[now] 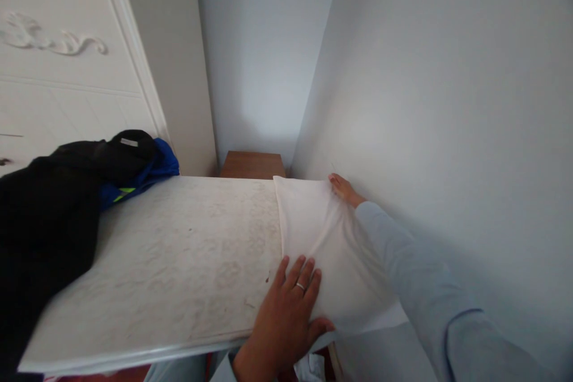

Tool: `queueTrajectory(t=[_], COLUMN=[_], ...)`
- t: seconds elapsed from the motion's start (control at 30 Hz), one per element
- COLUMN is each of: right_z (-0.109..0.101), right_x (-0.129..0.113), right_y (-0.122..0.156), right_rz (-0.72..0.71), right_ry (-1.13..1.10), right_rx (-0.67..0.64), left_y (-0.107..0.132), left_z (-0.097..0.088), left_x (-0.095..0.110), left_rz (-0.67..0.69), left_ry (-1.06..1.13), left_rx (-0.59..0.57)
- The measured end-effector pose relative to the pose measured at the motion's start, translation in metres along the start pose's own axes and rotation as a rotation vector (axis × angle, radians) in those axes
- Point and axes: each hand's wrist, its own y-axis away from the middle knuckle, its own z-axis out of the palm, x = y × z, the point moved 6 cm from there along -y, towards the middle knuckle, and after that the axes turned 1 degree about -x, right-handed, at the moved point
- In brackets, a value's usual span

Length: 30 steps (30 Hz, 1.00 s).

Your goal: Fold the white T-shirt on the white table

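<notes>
A thin white cloth [308, 209] covers the right end of a white tabletop [192, 239], with soft folds running between my hands. My left hand [289, 310] lies palm down with fingers spread, its fingertips on the cloth near the front edge; a ring shows on one finger. At the far edge, close to the wall, my right hand [345, 190] has its fingers closed on the cloth, which gathers below them. The cloth's right side drapes past the table end, partly behind my right sleeve. Brownish smudges and small dark specks mark the bare part of the tabletop.
Black clothing [54, 209] with a blue garment [165, 161] lies over the table's left end. A white cabinet [179, 83] stands behind it. A grey wall [447, 101] borders the right side. Beyond the table is a brown wooden surface [253, 164].
</notes>
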Motion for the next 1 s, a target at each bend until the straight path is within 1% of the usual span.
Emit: queueTrajectory(t=[0.07, 0.13, 0.23, 0.3, 0.37, 0.43, 0.53, 0.57, 0.6, 0.63, 0.7, 0.8, 0.87, 0.93, 1.0], right_z=[-0.009, -0.016, -0.021, -0.022, -0.024, -0.026, -0.029, -0.029, -0.028, -0.027, -0.022, -0.012, -0.011, -0.014, -0.018], right_x=[-0.008, -0.023, -0.051, -0.060, -0.050, -0.024, 0.023, 0.032, 0.037, 0.037, 0.027, 0.009, 0.010, 0.016, 0.017], right_y=[0.014, 0.042, 0.106, 0.153, 0.196, 0.232, 0.279, 0.293, 0.307, 0.320, 0.341, 0.361, 0.370, 0.379, 0.391], right_rz=[-0.018, -0.092, -0.256, -0.291, -0.235, -0.094, 0.142, 0.193, 0.220, 0.225, 0.188, 0.130, 0.170, 0.255, 0.327], right_ry=[-0.075, -0.206, -0.379, -0.401, -0.394, -0.384, -0.377, -0.376, -0.377, -0.381, -0.397, -0.424, -0.415, -0.396, -0.415], right_rx=[0.062, 0.105, 0.092, 0.062, 0.063, 0.094, 0.202, 0.250, 0.296, 0.337, 0.389, 0.379, 0.398, 0.471, 0.559], left_y=[0.000, -0.001, -0.001, -0.001, -0.002, -0.002, -0.003, -0.003, -0.004, -0.004, -0.003, -0.003, -0.002, -0.002, -0.002], left_z=[-0.001, -0.002, -0.003, -0.004, -0.004, -0.004, -0.004, -0.004, -0.004, -0.003, -0.003, -0.004, -0.005, -0.005, -0.005], left_x=[0.000, 0.001, 0.001, 0.001, 0.001, 0.001, 0.002, 0.003, 0.003, 0.003, 0.002, 0.002, 0.003, 0.003, 0.002], left_rz=[-0.002, -0.003, -0.004, -0.002, 0.005, 0.011, 0.027, 0.032, 0.035, 0.036, 0.033, 0.029, 0.028, 0.033, 0.042], left_ry=[0.002, -0.001, 0.000, 0.004, 0.005, -0.004, -0.039, -0.049, -0.053, -0.051, -0.036, -0.029, -0.035, -0.040, -0.045], left_rx=[0.002, 0.011, 0.027, 0.036, 0.046, 0.054, 0.065, 0.069, 0.076, 0.083, 0.099, 0.115, 0.113, 0.105, 0.103])
